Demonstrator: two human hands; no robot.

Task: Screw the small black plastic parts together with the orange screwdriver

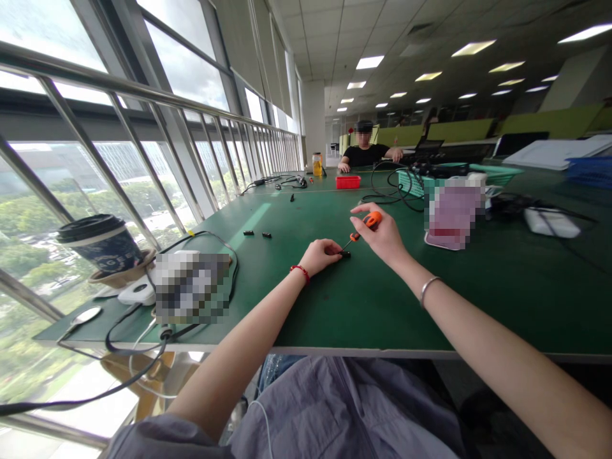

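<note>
My right hand (380, 233) grips a small screwdriver with an orange handle (371, 220), its shaft slanting down and left. The tip meets a small black part (345, 254) lying on the green table (358, 299). My left hand (321, 252) is curled with its fingertips pinched on that black part, holding it against the table. A red cord circles my left wrist and a metal bangle my right.
Two more small black parts (257, 234) lie further left. A lidded paper cup (102, 245), cables and a blurred object sit at the left edge by the window railing. A red tray (347, 182), a green basket (415, 180) with cables and another person (367, 152) are at the far end.
</note>
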